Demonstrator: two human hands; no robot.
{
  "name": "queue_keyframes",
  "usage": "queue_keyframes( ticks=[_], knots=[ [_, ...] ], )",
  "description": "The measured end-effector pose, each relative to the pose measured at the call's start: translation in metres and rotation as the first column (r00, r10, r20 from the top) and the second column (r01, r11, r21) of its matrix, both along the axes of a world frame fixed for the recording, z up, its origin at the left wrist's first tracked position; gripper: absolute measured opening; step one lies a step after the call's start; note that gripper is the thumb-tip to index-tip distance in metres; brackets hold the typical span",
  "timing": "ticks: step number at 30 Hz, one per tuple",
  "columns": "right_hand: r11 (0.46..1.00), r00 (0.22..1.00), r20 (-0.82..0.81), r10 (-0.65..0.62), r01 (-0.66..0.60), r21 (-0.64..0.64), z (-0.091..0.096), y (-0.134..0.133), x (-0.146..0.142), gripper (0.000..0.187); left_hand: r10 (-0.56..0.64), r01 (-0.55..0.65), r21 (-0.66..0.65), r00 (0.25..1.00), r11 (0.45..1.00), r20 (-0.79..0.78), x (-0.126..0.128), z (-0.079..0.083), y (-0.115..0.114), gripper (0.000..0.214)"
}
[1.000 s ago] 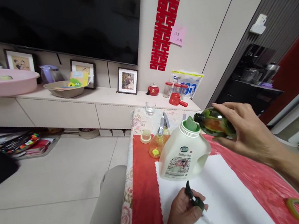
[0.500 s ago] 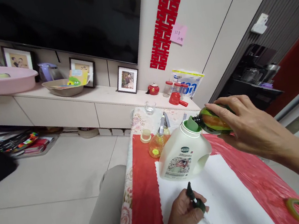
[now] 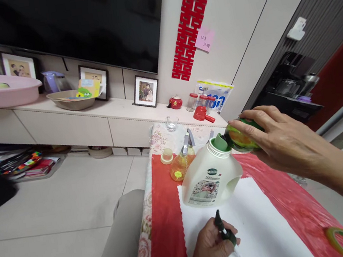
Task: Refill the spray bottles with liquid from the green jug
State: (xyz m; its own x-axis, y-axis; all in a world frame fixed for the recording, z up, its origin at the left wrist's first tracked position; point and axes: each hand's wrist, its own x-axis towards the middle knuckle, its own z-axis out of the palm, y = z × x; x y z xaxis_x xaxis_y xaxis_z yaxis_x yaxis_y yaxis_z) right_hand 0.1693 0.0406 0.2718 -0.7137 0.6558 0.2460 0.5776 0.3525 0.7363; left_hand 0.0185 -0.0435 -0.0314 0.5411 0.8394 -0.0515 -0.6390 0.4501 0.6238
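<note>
A green bottle (image 3: 242, 138) tilts neck-first at the mouth of a cream jug (image 3: 211, 176), grasped by the right hand (image 3: 278, 138) to the jug's right; a slipping grip or misjudged angle could spill any contents down the jug. In front of the jug, the left hand (image 3: 210, 245) pinches a dark pump (image 3: 228, 235), leaving the jug unsteadied against a knock and the white cloth (image 3: 258, 214) beneath exposed to drips.

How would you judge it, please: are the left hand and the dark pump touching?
Touching. The head view shows the left hand gripping the dark pump between thumb and fingers.
</note>
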Motion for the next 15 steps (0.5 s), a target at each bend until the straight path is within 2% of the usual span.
queue_keyframes(
  ticks=[10, 15],
  knots=[
    [0.999, 0.993, 0.119, 0.02, -0.026, 0.046, 0.004, 0.0007, -0.0054, 0.058, 0.007, -0.008, 0.01, 1.0, 1.0, 0.013, 0.0008, -0.0023, -0.0005, 0.044],
    [0.998, 0.99, 0.126, 0.059, -0.063, 0.022, 0.0069, 0.001, -0.0077, 0.05, 0.006, -0.006, 0.01, 1.0, 1.0, 0.008, 0.0013, -0.0025, -0.0001, 0.044]
  ],
)
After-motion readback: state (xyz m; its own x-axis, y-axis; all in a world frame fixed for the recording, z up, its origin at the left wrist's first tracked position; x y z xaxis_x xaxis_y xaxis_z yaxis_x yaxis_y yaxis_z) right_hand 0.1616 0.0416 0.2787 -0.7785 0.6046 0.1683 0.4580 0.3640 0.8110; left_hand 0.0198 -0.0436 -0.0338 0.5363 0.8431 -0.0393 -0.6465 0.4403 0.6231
